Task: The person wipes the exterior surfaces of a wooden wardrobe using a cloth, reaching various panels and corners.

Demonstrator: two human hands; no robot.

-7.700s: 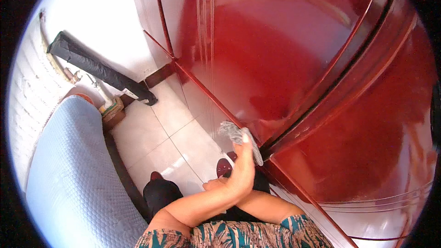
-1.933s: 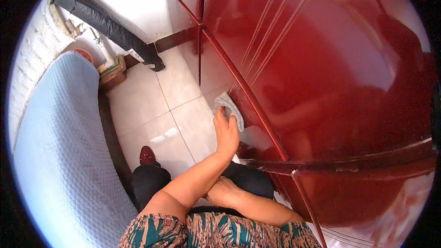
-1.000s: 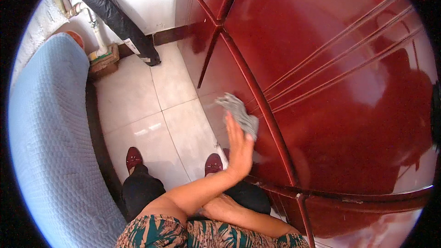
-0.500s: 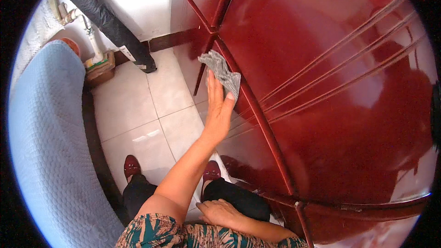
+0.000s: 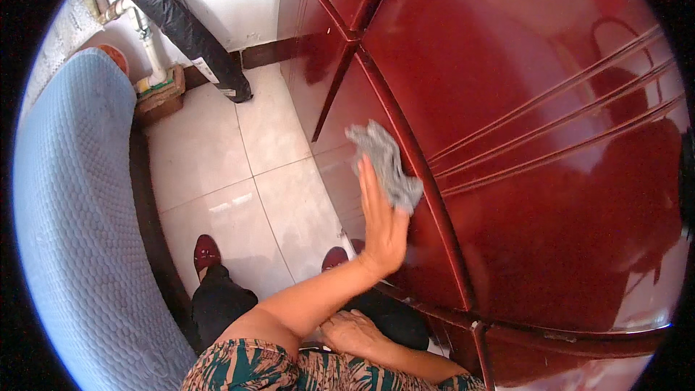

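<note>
A grey cloth [image 5: 385, 165] is pressed flat vs. the glossy red cabinet door [image 5: 521, 174] by the left hand [image 5: 382, 221], fingers extended, not clenched. Right hand [image 5: 352, 331] is rested at approx. 6 o'clock, fingers prob. loosely curled, nothing held. Tiled floor [image 5: 239, 166] at 9 o'clock.

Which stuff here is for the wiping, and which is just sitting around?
In use:
crumpled grey cloth
glossy dark red wooden cabinet
left hand pressing the cloth on it

Just lying about:
pale blue textured mattress
long black padded tube
white pipe
</note>
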